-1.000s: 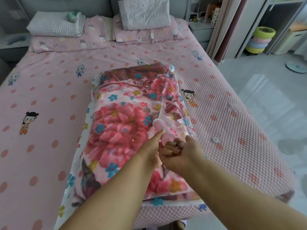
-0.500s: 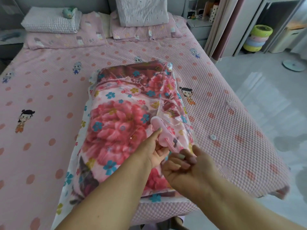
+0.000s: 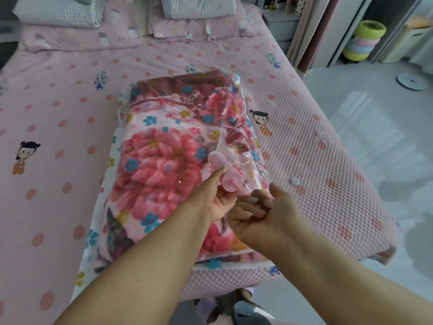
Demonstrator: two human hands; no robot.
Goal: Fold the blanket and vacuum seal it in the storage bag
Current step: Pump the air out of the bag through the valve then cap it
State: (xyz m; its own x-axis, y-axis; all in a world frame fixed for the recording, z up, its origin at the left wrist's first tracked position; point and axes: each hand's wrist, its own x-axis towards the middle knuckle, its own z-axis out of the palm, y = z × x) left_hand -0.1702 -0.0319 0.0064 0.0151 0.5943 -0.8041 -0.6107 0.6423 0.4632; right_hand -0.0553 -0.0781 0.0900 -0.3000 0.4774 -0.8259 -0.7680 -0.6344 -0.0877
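On the pink dotted bed [image 3: 70, 109] lies the clear storage bag [image 3: 117, 184] with the folded floral blanket [image 3: 164, 160] inside. On top of it the left hand [image 3: 210, 198] grips a pink hand pump's [image 3: 222, 170] barrel; the right hand [image 3: 264, 214], fingers curled, holds its plunger handle. A small white cap [image 3: 295, 181] sits nearby.

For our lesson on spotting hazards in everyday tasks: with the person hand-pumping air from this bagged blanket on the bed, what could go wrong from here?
1. The left hand steadies the pink pump only near its base while the right hand pulls the plunger rod; the pump may tilt off the valve and let air back in.
2. The storage bag is still puffy and wrinkled around the blanket, so loose film might block suction.
3. The small white cap lies loose on the bed and could get lost.
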